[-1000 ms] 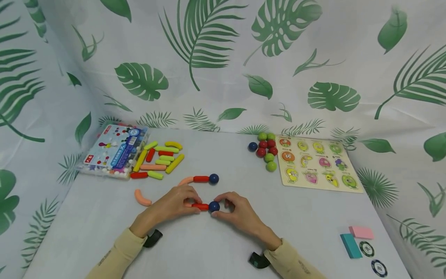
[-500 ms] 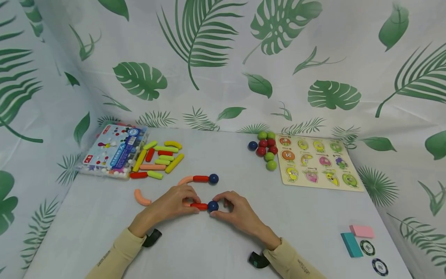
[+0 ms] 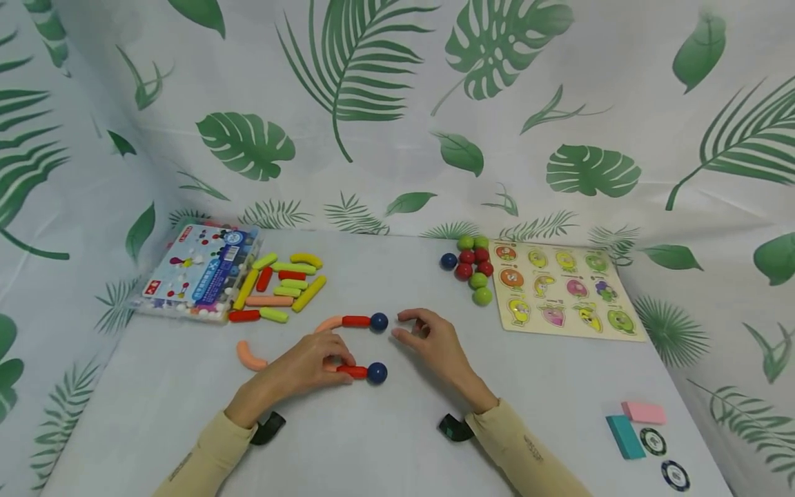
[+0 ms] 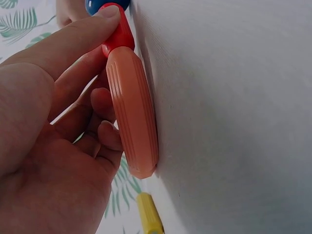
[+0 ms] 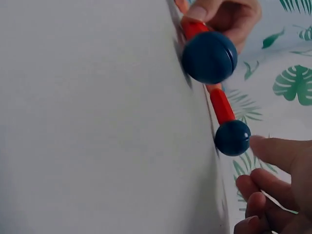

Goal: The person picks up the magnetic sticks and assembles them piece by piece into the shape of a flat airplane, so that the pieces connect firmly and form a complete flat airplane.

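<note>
My left hand (image 3: 308, 364) pinches a red magnetic rod (image 3: 354, 372) between thumb and fingers. At the rod's right end sits a dark blue ball (image 3: 376, 373); a curved orange rod (image 4: 132, 112) joins its other end, partly behind the hand in the head view. Farther back lies a matching piece: curved orange rod (image 3: 328, 323), red rod (image 3: 356, 322) and blue ball (image 5: 233, 138). My right hand (image 3: 439, 348) holds nothing, thumb and forefinger spread just right of that rear ball. In the right wrist view a fingertip overlaps this ball's edge.
A loose curved orange rod (image 3: 250, 357) lies by my left wrist. Several coloured rods (image 3: 273, 301) lie beside a plastic box (image 3: 195, 273) at back left. Green, red and blue balls (image 3: 475, 266) sit beside a fruit picture board (image 3: 565, 293). Blocks (image 3: 626, 436) and chips (image 3: 675, 475) lie front right.
My right hand has let go of the front blue ball and moved back and slightly right, toward the rear ball. The left hand keeps its pinch on the red rod.
</note>
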`<state>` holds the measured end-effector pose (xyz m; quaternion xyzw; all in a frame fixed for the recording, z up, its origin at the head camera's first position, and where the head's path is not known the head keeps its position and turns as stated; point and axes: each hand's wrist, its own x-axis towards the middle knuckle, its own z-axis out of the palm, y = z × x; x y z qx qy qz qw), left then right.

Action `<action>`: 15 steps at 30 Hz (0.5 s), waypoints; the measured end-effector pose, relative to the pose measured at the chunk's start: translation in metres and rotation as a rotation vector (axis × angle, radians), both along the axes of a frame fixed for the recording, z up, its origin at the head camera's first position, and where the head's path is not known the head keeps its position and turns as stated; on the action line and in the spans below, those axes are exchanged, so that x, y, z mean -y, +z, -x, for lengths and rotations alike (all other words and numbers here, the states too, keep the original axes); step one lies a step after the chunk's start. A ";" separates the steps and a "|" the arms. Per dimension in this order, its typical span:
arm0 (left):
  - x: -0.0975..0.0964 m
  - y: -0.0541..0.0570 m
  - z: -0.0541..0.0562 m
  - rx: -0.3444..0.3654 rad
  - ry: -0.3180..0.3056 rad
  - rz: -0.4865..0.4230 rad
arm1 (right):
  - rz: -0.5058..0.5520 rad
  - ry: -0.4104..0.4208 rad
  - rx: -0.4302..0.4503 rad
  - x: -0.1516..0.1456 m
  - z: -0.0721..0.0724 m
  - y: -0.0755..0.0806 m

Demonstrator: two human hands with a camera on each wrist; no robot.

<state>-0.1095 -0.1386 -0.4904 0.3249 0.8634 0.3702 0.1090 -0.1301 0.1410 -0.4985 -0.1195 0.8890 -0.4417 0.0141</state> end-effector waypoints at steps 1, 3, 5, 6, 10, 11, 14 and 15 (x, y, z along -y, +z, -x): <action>0.001 0.000 -0.001 -0.002 0.001 0.003 | -0.006 -0.004 0.005 0.003 0.003 -0.001; 0.003 -0.001 -0.002 -0.004 0.000 0.004 | -0.010 0.001 0.019 0.008 0.007 -0.002; 0.004 0.000 -0.003 -0.009 -0.007 0.012 | -0.008 0.006 0.031 0.012 0.010 -0.004; 0.004 0.000 -0.003 -0.009 -0.013 0.011 | -0.006 0.007 0.036 0.014 0.010 -0.005; 0.004 -0.001 -0.004 0.004 -0.035 0.006 | -0.006 0.009 0.041 0.019 0.011 -0.006; 0.004 -0.001 -0.004 0.009 -0.039 0.004 | -0.009 0.013 0.039 0.019 0.012 -0.006; 0.004 -0.001 -0.004 0.013 -0.040 0.005 | -0.013 0.031 0.031 0.020 0.013 -0.005; 0.004 -0.001 -0.004 0.013 -0.038 0.005 | -0.016 0.041 0.027 0.020 0.014 -0.004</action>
